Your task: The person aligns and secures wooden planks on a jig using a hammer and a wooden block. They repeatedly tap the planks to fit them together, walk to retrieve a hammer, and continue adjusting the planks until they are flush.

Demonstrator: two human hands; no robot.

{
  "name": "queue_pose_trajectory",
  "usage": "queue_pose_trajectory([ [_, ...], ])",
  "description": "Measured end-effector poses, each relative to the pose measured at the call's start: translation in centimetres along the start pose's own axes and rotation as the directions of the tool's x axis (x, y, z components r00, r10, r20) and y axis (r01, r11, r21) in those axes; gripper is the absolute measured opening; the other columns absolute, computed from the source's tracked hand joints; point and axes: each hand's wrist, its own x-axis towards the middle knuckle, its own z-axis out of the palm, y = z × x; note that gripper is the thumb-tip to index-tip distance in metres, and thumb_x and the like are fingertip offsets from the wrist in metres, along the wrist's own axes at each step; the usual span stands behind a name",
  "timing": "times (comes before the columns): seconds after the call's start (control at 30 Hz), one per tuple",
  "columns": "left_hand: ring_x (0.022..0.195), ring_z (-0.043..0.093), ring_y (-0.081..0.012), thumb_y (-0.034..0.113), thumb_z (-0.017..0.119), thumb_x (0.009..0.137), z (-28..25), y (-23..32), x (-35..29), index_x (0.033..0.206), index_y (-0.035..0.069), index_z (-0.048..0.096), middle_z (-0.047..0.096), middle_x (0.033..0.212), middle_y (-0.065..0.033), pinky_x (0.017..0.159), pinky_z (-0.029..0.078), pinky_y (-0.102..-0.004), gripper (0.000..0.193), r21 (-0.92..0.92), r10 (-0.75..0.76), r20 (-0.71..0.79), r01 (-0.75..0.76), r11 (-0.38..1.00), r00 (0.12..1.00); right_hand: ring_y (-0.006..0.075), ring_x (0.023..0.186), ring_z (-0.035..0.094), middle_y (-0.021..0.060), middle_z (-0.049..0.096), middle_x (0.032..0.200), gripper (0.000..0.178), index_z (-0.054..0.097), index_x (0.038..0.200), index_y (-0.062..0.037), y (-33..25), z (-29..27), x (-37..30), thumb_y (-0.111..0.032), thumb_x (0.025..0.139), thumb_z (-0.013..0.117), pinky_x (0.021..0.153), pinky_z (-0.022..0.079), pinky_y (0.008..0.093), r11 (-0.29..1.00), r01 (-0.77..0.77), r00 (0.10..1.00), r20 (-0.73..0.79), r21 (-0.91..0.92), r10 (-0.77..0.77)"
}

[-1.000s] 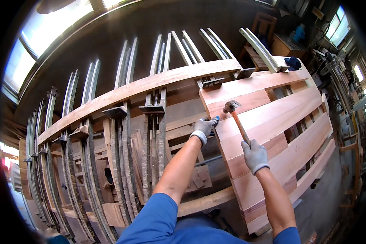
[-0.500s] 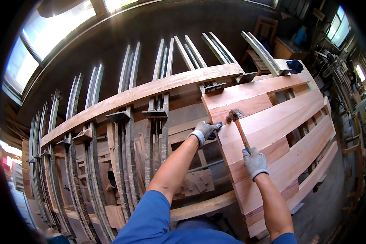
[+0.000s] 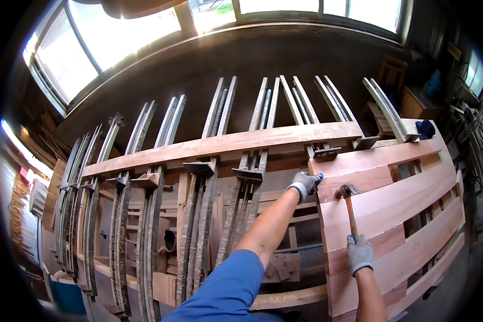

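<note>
My right hand [image 3: 360,253], in a grey glove with blue fingertips, is closed around the handle of a hammer [image 3: 351,214]. The hammer's head is over the slatted wooden panel [image 3: 381,236], near its left end. At that panel's left edge, my left hand [image 3: 305,185], gloved the same way, is closed on the edge near the upper corner; part of its fingers is hidden. Pale reddish boards make up the panel, with short blocks between them and open slots toward the right.
A long wooden beam [image 3: 225,144] lies across a row of upright metal bar clamps [image 3: 198,214] left of the panel. Wood offcuts [image 3: 282,268] lie below. A dark blue cap-like thing [image 3: 425,129] rests at the panel's far corner. Windows [image 3: 129,32] line the back wall.
The view has swung left and up, so the panel and clamps appear further right and lower. My right hand still holds the hammer, and my left hand stays at the panel's edge.
</note>
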Motion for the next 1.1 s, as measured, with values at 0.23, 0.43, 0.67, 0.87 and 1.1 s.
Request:
queue_pose_trajectory([
  [0.23, 0.069, 0.065, -0.0187, 0.038, 0.084, 0.084, 0.7, -0.6, 0.2, 0.095, -0.001, 0.072, 0.072, 0.081, -0.0109, 0.064, 0.054, -0.0394, 0.042, 0.097, 0.059, -0.241, -0.036, 0.995, 0.969, 0.0523, 0.093, 0.066, 0.0341, 0.068, 0.093, 0.045, 0.065, 0.101, -0.0001, -0.2, 0.3, 0.3, -0.045, 0.099, 0.058, 0.084, 0.051, 0.0600, 1.000, 0.022, 1.000, -0.022, 0.002, -0.022],
  [0.43, 0.070, 0.063, -0.0192, 0.041, 0.082, 0.087, -1.4, -1.2, 0.3, 0.104, -0.003, 0.071, 0.072, 0.088, -0.0117, 0.064, 0.053, -0.0395, 0.049, -0.055, -0.003, -0.124, -0.004, 0.998, 0.992, 0.0511, 0.097, 0.067, 0.0334, 0.069, 0.096, 0.047, 0.065, 0.102, 0.0008, -1.3, -0.2, 0.0, -0.046, 0.100, 0.056, 0.088, 0.051, 0.0586, 1.000, 0.025, 0.999, 0.027, -0.010, -0.024],
  [0.67, 0.058, 0.055, -0.0113, 0.036, 0.081, 0.090, 0.2, -1.0, -5.5, 0.094, 0.004, 0.068, 0.061, 0.076, -0.0001, 0.049, 0.048, -0.0286, 0.035, -0.168, -0.081, 0.088, 0.095, 0.981, 0.993, 0.0491, 0.101, 0.067, 0.0316, 0.070, 0.101, 0.049, 0.062, 0.108, 0.0001, -1.1, -1.1, 0.1, -0.047, 0.102, 0.054, 0.091, 0.052, 0.0565, 1.000, 0.002, 0.997, 0.076, -0.013, -0.001],
  [0.87, 0.048, 0.050, -0.0113, 0.028, 0.082, 0.091, 0.3, 1.9, -11.4, 0.079, 0.010, 0.064, 0.053, 0.064, 0.0028, 0.043, 0.044, -0.0271, 0.028, -0.163, -0.231, 0.187, 0.262, 0.951, 0.955, 0.0496, 0.099, 0.067, 0.0313, 0.070, 0.099, 0.050, 0.063, 0.108, -0.0005, -1.3, -1.2, -0.8, -0.049, 0.101, 0.053, 0.091, 0.051, 0.0573, 1.000, -0.008, 0.998, 0.065, 0.012, 0.007],
  [1.1, 0.043, 0.040, -0.0115, 0.023, 0.074, 0.097, 0.9, 1.5, -11.5, 0.067, 0.017, 0.057, 0.045, 0.058, 0.0048, 0.042, 0.038, -0.0274, 0.035, -0.312, -0.261, 0.233, 0.327, 0.892, 0.937, 0.0492, 0.094, 0.068, 0.0305, 0.070, 0.092, 0.049, 0.063, 0.103, -0.0018, -0.8, -1.7, -1.3, -0.050, 0.101, 0.053, 0.086, 0.052, 0.0574, 0.998, 0.043, 0.999, 0.011, 0.042, -0.044],
])
